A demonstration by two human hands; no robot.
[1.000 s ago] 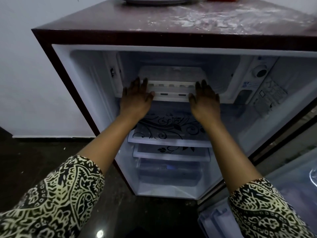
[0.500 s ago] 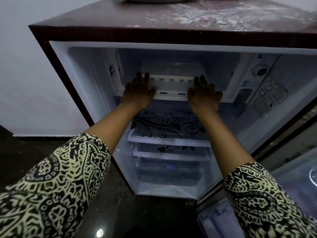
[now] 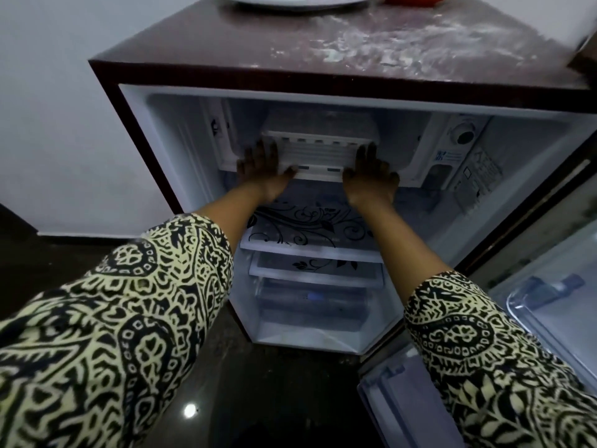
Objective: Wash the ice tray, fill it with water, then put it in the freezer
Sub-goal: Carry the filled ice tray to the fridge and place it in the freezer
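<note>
A: how's the grip looking?

B: left hand (image 3: 261, 171) and right hand (image 3: 371, 174) both flat, fingers spread apart, pressed on either end of the ice tray (image 3: 318, 150), not clamped round it.

A: and the tray?

B: sitting in the freezer box (image 3: 403, 137) at the top of the open fridge (image 3: 155, 130), above the flower-print shelf (image 3: 307, 227).

White ribbed plastic ice tray (image 3: 318, 150) sits in the freezer compartment (image 3: 400, 137), between left hand (image 3: 261, 171) and right hand (image 3: 370, 176), above the floral-printed glass shelf (image 3: 310, 227).
</note>
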